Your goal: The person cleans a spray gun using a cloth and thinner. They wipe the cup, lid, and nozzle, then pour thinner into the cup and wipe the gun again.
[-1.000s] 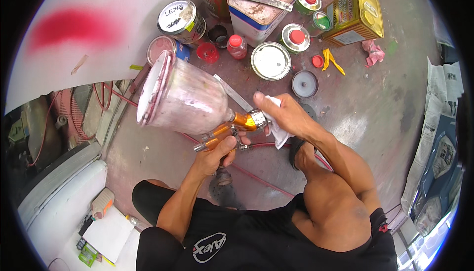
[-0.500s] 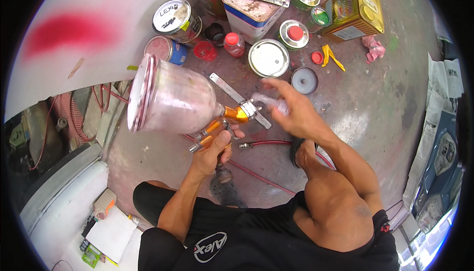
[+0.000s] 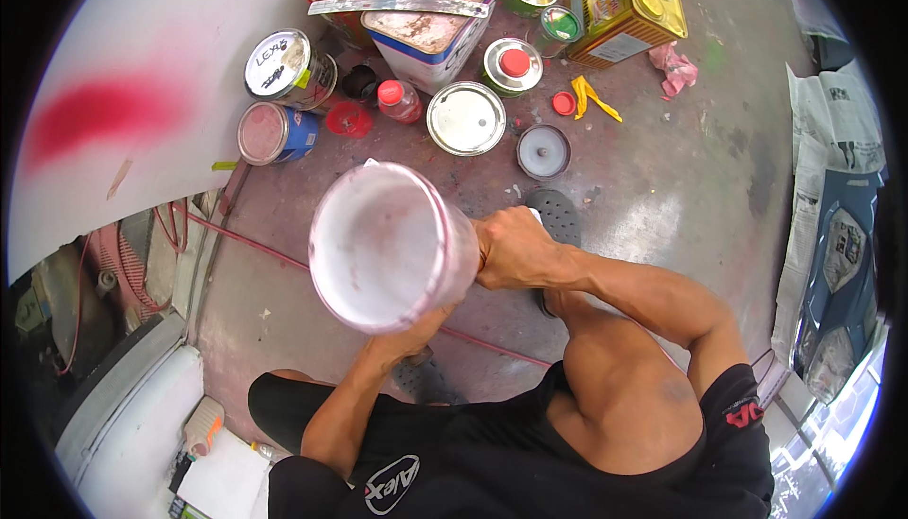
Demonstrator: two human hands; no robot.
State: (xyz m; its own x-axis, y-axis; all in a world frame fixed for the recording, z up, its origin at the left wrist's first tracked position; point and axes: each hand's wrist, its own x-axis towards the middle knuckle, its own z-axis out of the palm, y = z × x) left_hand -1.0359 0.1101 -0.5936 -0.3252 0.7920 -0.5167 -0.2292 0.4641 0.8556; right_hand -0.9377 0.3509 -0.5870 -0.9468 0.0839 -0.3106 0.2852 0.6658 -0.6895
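Observation:
A paint spray gun's cup (image 3: 378, 245) faces me with its wide open mouth, whitish inside with a pink-stained rim. The gun body behind it is hidden. Below the cup, my left hand (image 3: 413, 332) is mostly covered; its wrist position fits a grip on the gun's handle. My right hand (image 3: 518, 247) is closed against the cup's right side, near its narrow end. A small white scrap shows beside its knuckles, but what the fingers hold is hidden. Beyond the right hand lies a round dark-rimmed lid (image 3: 544, 152) with a centre knob.
On the floor ahead stand a white paint tin (image 3: 466, 118), a red-capped bottle (image 3: 399, 101), red-capped cans (image 3: 513, 67), a large square tin (image 3: 430, 18) and a gold tin (image 3: 629, 4). A red hose (image 3: 251, 243) crosses the floor. At right are papered car parts (image 3: 837, 216).
The spray gun has swung so its cup mouth points up at me. My right hand has moved left and closed in beside the cup. The view has shifted slightly.

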